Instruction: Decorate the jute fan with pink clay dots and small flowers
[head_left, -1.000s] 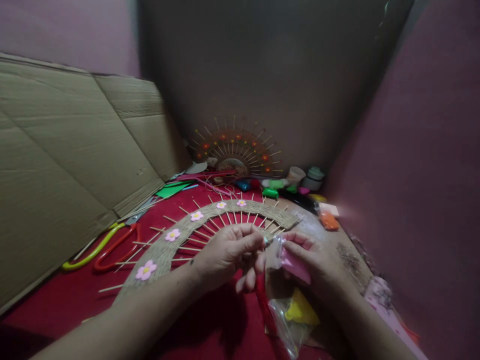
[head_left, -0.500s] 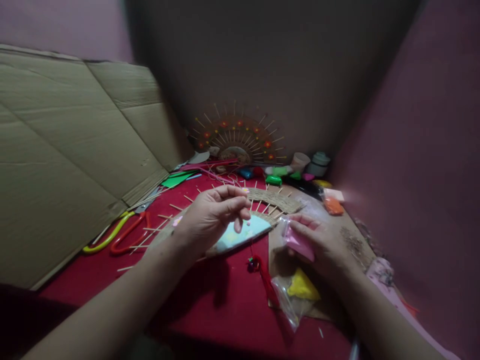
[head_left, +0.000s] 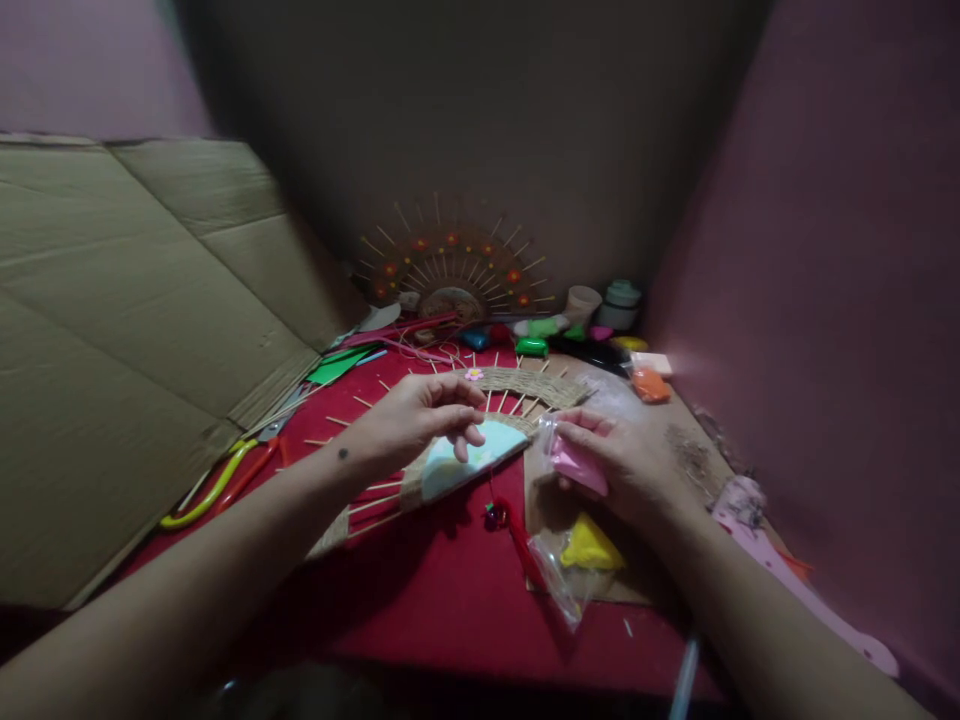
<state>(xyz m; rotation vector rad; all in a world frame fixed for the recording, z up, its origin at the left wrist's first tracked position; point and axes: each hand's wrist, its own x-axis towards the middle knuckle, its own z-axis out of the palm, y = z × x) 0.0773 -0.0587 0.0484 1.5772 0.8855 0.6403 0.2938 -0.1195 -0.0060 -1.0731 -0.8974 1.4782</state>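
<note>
Right hand [head_left: 622, 465] — pink bag [head_left: 576, 463], seemingly pinched.

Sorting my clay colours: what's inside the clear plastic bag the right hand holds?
The clear plastic bag in the right hand holds a pink clay lump. Fingers hide its far end.

Two hands [head_left: 420, 420], two fan crafts [head_left: 525, 385], perhaps two scissors [head_left: 225, 480].

No writing, label, brand, number or sign can be read anywhere in the view. The cardboard sheet [head_left: 135, 330] at nine o'clock shows only bare brown faces and creases. The small tubs [head_left: 604, 305] at one o'clock and the clear bags [head_left: 570, 560] at five o'clock are too dim and blurred to show any print.
</note>
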